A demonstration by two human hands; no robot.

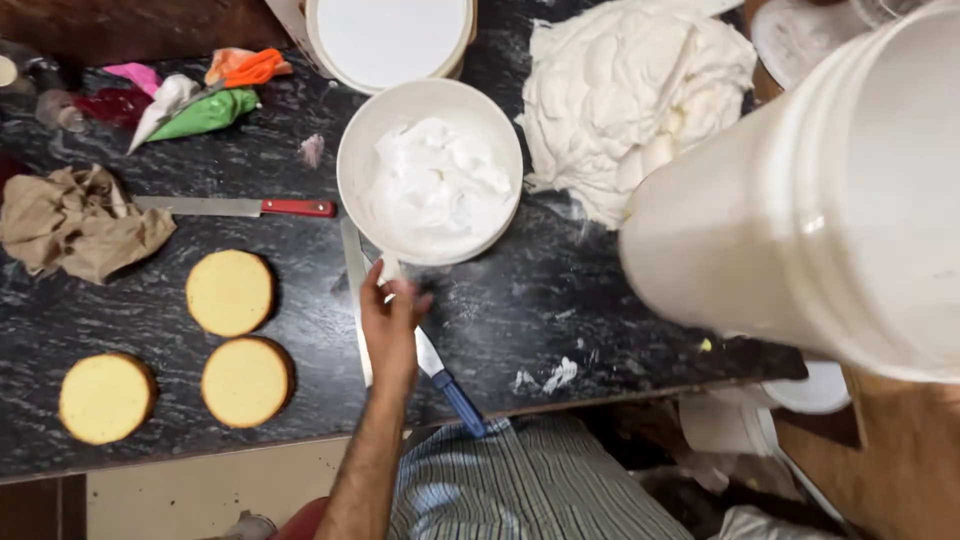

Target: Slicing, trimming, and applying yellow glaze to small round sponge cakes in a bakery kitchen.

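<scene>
My left hand (pixel 390 325) reaches over the black marble counter (pixel 560 290), just below a white bowl (pixel 352 150) of whipped cream. Its fingers curl around the blade of a blue-handled palette knife (pixel 458 398), whose handle sticks out toward me past the counter's edge. A long pale spatula (pixel 353 265) lies right beside the hand. Left of the hand lie three round sponge cake layers (pixel 230 292) (pixel 246 381) (pixel 105 397). A big white bucket (pixel 830 200) hangs tilted close to the camera at the right. My right hand is not visible.
A large mound of cream (pixel 630 90) sits on the counter at the back right. A red-handled knife (pixel 235 207), crumpled brown paper (pixel 80 222), coloured piping bags (pixel 205 113) and a round white lid (pixel 390 35) lie toward the back.
</scene>
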